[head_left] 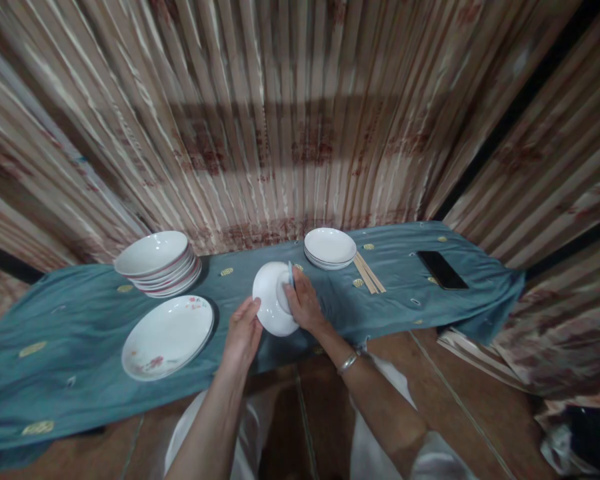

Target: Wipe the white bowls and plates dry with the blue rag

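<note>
A white bowl (270,297) is held up over the front of the table, tilted so that its underside and foot ring face me. My left hand (245,330) pinches its rim at the left. On the other side, my right hand (304,300) has its fingers closed around the foot; a thin pale-blue edge (290,272) shows beside them, too little to tell what it is. Just behind my right hand stands a short stack of small white plates (330,245). To the left of my left hand lie large oval plates (170,337) with a flower pattern.
A taller stack of white bowls (155,257) stands at the back left of the table. Wooden chopsticks (369,273) lie beside the small plates, and a black phone (441,269) is farther right. Teal cloth (395,307) covers the table; a pleated curtain (290,120) hangs behind it.
</note>
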Available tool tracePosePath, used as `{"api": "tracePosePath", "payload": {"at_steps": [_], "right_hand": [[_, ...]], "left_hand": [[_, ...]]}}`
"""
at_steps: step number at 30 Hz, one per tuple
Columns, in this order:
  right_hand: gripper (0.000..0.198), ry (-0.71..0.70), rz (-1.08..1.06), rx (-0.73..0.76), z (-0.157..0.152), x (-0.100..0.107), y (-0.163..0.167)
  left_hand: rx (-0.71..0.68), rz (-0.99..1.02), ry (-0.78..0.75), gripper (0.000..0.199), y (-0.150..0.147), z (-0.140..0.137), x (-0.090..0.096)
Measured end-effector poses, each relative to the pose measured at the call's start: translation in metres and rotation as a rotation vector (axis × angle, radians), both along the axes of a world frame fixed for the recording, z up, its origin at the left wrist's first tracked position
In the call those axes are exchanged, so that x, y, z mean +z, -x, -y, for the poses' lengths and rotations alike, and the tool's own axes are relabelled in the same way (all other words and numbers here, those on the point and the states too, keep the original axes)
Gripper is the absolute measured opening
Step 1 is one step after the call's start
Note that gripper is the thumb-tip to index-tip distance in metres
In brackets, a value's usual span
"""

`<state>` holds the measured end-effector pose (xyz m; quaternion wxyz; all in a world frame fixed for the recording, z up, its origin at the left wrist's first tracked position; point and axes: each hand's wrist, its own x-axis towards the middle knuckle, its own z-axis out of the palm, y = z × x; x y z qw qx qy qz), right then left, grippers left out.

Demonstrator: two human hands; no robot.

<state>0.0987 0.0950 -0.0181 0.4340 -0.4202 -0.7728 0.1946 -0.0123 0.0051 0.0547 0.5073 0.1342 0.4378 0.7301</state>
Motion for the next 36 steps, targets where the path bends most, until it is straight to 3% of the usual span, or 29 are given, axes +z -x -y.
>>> {"api": "tracePosePath", "payload": {"at_steps": [6, 11, 16, 23, 30, 36], "right_hand": [[0.065, 0.042, 0.062, -0.008, 0.016, -0.017, 0.001], [0.063, 0.027, 0.121, 0.023, 0.03, -0.019, -0.003], [0.06, -0.053, 0.174, 0.091, 0.045, -0.012, -0.007], [0.06, -0.061, 0.241, 0.21, 0.063, 0.007, -0.004], [0.064, -0.142, 0.219, 0.261, 0.055, 0.017, 0.003], [0.066, -0.098, 0.213, 0.149, 0.035, 0.022, 0.007]], "left_hand": [[0.067, 0.071, 0.051, 0.015, 0.005, -0.002, 0.0], [0.102, 0.084, 0.091, 0.009, 0.011, -0.004, -0.002], [0.132, 0.079, 0.094, 0.009, 0.013, -0.007, -0.003], [0.155, 0.083, 0.123, 0.012, 0.014, -0.007, 0.001], [0.096, 0.045, 0.07, 0.009, 0.016, -0.007, -0.003], [0.007, 0.036, 0.008, 0.019, 0.013, -0.005, -0.006]]}}
